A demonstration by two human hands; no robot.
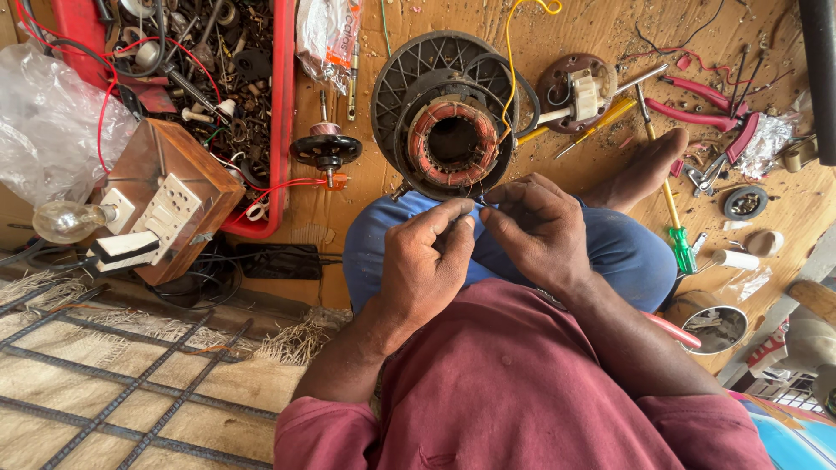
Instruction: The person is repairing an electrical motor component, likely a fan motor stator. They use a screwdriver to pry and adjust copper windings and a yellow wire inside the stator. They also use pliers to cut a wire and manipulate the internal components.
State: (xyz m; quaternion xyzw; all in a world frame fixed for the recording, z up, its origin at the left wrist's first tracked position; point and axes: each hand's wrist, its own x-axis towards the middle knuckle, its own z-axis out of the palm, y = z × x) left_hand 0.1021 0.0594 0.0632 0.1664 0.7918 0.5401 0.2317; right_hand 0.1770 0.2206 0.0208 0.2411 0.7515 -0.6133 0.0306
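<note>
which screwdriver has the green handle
The long screwdriver lying beside the bare foot, its green handle toward the person. The other screwdriver, nearer the motor, has a yellow handle.

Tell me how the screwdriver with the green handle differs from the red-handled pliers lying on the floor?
The green-handled screwdriver is one long thin shaft with a yellow and green grip; the red-handled pliers have two spread handles. The screwdriver lies close beside the person's bare foot; the pliers lie farther off, near the floor's edge. Both rest flat on the wooden floor, untouched by either hand.
</note>
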